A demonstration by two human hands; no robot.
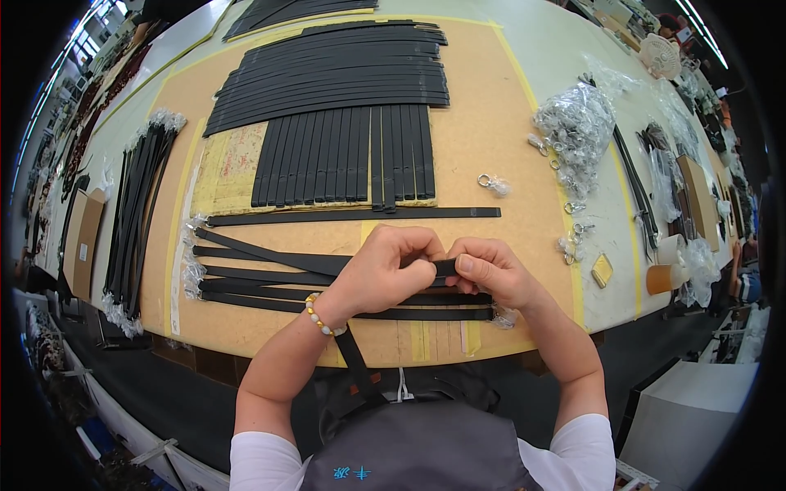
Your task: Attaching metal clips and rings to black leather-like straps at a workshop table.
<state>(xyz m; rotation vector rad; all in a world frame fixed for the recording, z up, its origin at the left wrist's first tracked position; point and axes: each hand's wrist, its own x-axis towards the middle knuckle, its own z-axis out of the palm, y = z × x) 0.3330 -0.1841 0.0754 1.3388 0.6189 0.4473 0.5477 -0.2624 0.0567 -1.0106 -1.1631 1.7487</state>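
Two hands at worktop (524, 123) near edge: left hand (381, 274) and right hand (491, 270) pinch-closed on black strap (444, 267), end raised clear of loose straps (270, 282) for handling.

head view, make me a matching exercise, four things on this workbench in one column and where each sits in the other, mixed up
Things:
1. short black strap
2. clear bag of silver metal clasps
3. bundle of long black straps tipped in clear plastic
4. small flat brass-coloured square piece

Places:
A. far left of the brown board
B. pinched between left hand and right hand
C. upper right, on the pale bench
D. right of the hands, near the bench's front edge

Pairs: 1-B, 2-C, 3-A, 4-D
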